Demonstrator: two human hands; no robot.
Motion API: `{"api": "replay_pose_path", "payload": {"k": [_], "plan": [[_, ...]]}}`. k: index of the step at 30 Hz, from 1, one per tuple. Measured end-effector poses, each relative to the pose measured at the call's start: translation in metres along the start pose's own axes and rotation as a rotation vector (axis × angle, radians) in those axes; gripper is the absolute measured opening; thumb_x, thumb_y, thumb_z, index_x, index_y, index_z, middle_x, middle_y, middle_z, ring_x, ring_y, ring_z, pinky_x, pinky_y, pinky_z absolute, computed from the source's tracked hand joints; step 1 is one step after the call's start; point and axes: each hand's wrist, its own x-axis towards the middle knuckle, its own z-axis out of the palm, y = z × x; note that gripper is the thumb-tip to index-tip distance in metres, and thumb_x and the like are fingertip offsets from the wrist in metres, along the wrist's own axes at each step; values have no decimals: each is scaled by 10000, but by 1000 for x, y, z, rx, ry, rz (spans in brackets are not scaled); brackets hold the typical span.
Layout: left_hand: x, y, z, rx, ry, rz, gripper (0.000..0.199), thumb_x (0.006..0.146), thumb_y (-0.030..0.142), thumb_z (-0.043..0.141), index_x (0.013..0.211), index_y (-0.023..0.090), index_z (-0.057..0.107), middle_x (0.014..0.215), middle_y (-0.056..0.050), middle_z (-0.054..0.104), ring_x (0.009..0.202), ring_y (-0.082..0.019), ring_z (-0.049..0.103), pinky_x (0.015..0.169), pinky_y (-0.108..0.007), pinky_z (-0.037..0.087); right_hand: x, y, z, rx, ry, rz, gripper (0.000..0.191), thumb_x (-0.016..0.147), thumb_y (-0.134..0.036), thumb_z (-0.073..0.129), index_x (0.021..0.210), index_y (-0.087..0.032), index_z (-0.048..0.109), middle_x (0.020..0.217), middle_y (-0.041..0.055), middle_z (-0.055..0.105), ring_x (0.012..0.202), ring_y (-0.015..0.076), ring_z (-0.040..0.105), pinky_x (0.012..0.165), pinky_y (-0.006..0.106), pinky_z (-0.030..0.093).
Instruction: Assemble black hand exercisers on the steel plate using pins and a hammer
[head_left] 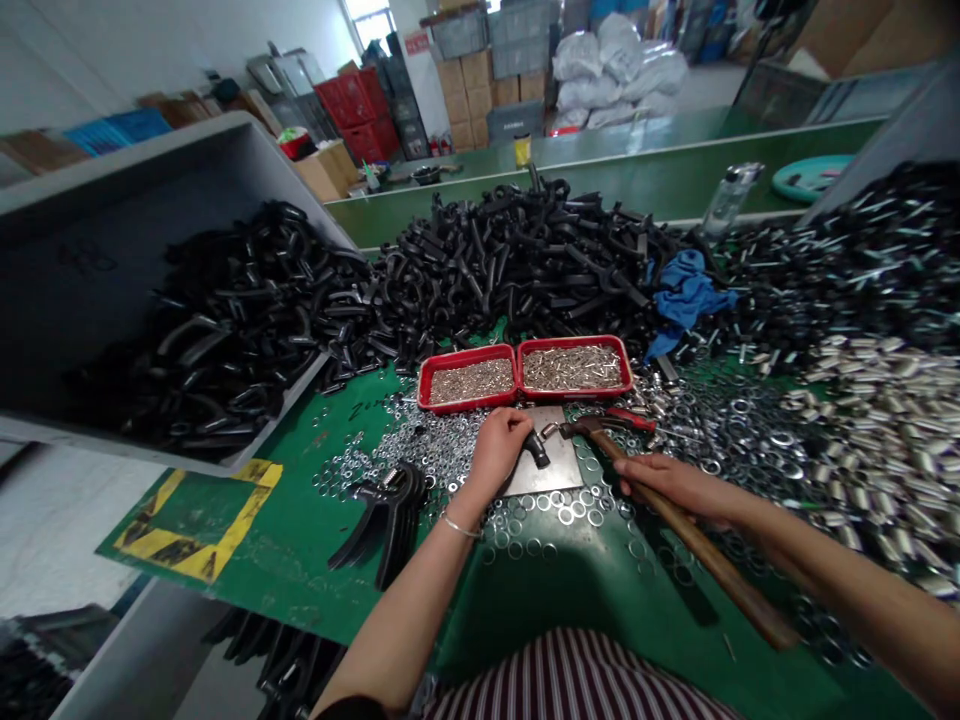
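My left hand (504,445) is closed on a small black part (537,450) over the metal plate (559,470). My right hand (671,484) grips the wooden handle of a hammer (697,545), whose head lies near the plate's upper right. A small silvery cylinder (551,430) is between the black part and the hammer head. Just beyond the hammer head lies a red-handled tool (630,418). Two red trays (517,372) of small metal pieces stand behind the plate. Loose metal rings (577,508) lie around it.
Black parts are heaped (510,250) behind the trays and in a tipped grey bin (262,170) at the left. Silvery cylinders (885,430) are piled at the right. A blue cloth (686,295) and a clear bottle (729,200) are at the back right. Stacked black parts (394,515) lie left.
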Motion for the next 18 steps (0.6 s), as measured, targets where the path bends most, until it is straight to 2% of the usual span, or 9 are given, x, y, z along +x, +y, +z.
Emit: {"api": "replay_pose_path", "payload": {"k": [3, 6, 8, 10, 12, 15, 16, 18], "plan": [[-7, -15, 7, -14, 8, -45, 100, 854, 209, 650, 813, 151, 721, 833, -44, 704, 816, -177, 637, 813, -308, 473, 2, -10, 6, -39, 63, -95, 495, 903, -670, 504, 809, -195, 611, 718, 8, 602, 622, 150, 528, 587, 283, 434], [-4, -18, 11, 14, 15, -25, 95, 858, 197, 648, 802, 149, 708, 824, -38, 681, 799, -175, 622, 808, -311, 469, 0, -21, 15, -60, 116, -207, 440, 905, -628, 534, 787, -205, 554, 698, -3, 577, 626, 151, 548, 593, 288, 451], [-3, -16, 10, 60, 24, 10, 101, 872, 190, 636, 799, 149, 692, 838, -42, 658, 794, -176, 613, 793, -311, 469, 0, -24, 19, -13, 132, -215, 406, 906, -616, 537, 837, -216, 524, 721, -1, 587, 611, 155, 579, 572, 295, 470], [-5, -13, 6, 136, 14, 89, 113, 896, 190, 613, 810, 153, 676, 864, -53, 640, 820, -188, 608, 797, -323, 469, -1, -23, 20, 18, 143, -162, 385, 915, -611, 517, 931, -227, 508, 787, 16, 631, 536, 146, 573, 498, 296, 459], [-8, -10, 2, 256, -43, 225, 148, 935, 203, 567, 830, 163, 663, 910, -71, 636, 895, -217, 604, 854, -366, 464, -3, -20, 19, -56, 159, -113, 374, 936, -602, 477, 974, -231, 501, 797, 28, 657, 456, 134, 520, 433, 292, 408], [-19, -5, -1, 408, -90, 343, 180, 944, 316, 589, 991, 155, 654, 1069, -123, 632, 1052, -291, 573, 964, -474, 433, -10, -24, 17, -311, 249, -196, 365, 974, -571, 422, 869, -231, 503, 694, 27, 628, 525, 164, 542, 515, 306, 413], [-24, -4, -2, 420, -72, 331, 319, 907, 388, 647, 1110, 143, 628, 1151, -149, 614, 1110, -324, 551, 992, -510, 420, -12, -29, 18, -381, 292, -245, 369, 986, -560, 408, 844, -233, 500, 685, 30, 621, 580, 179, 567, 565, 312, 422], [-35, -2, 0, 397, -23, 274, 736, 789, 485, 768, 1358, 118, 480, 1296, -199, 549, 1204, -383, 500, 1039, -569, 390, -16, -41, 23, -467, 371, -322, 368, 1011, -542, 365, 863, -235, 503, 715, 39, 626, 649, 195, 590, 629, 318, 420]]}}
